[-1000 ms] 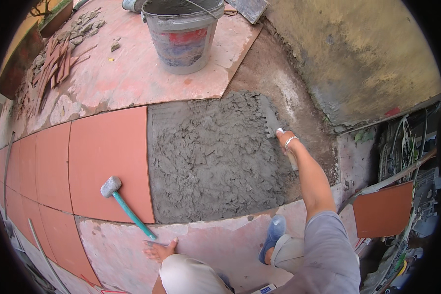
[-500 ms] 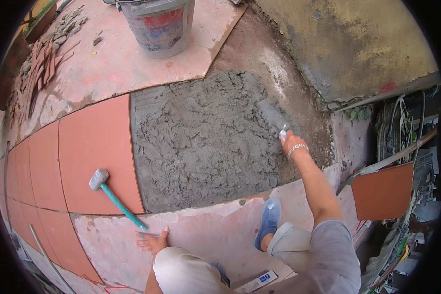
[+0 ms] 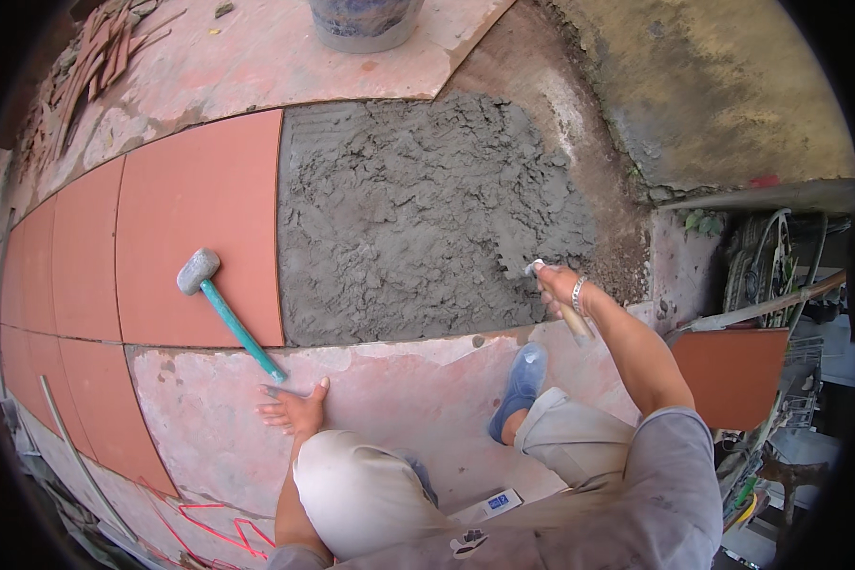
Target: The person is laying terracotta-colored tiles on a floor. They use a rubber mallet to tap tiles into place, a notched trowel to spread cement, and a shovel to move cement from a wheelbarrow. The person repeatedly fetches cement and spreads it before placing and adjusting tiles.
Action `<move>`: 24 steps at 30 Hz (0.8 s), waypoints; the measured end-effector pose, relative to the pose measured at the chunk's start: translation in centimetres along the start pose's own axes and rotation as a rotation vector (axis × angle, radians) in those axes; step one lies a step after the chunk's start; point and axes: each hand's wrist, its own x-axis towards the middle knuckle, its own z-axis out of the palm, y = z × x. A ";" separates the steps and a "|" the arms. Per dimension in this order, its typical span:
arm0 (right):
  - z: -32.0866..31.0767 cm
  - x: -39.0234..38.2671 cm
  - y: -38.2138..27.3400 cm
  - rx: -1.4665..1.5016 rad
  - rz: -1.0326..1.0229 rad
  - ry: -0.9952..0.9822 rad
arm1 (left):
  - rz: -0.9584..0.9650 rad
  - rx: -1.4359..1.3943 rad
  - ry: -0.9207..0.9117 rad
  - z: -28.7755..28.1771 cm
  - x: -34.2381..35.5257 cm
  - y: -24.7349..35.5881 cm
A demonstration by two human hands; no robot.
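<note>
My right hand point(image 3: 559, 287), with a bracelet on its wrist, grips a trowel point(image 3: 578, 326) by its wooden handle. The trowel's blade, smeared grey, rests on the near right part of a rough bed of wet mortar point(image 3: 408, 218). Low on the left, my left hand point(image 3: 296, 410) is open, fingers spread, by my knee on the pinkish floor point(image 3: 389, 389). Just beyond its fingers ends the teal handle of a mallet point(image 3: 230, 312), whose grey head lies on a terracotta tile point(image 3: 195, 190) bordering the mortar.
More laid tiles point(image 3: 85, 266) run off leftward. A mortar-stained bucket point(image 3: 366, 24) stands at the far edge, and broken tile strips point(image 3: 95, 57) are piled far left. A mossy wall point(image 3: 731, 95) rises at the far right. A loose tile point(image 3: 730, 377) leans at right; a small white device point(image 3: 494, 504) lies near my legs.
My right hand has drawn the trowel from the mortar's right edge nearer to me and turned it, so its wooden handle now shows. The view has shifted; my left hand stays by the mallet.
</note>
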 end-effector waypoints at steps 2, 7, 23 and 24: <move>1.5 0.0 1.2 -0.047 -0.007 -0.020 | -0.021 0.009 -0.004 0.0 0.0 -0.1; 3.3 -1.3 5.2 -0.635 -0.123 -0.127 | -0.009 0.021 0.003 -0.2 -0.2 0.1; 18.6 0.9 -1.0 0.452 -0.088 0.014 | -0.010 -0.009 -0.036 -0.4 -0.2 0.0; 20.0 0.3 -1.0 0.391 -0.050 -0.010 | 0.013 -0.030 -0.035 -0.4 -0.2 0.1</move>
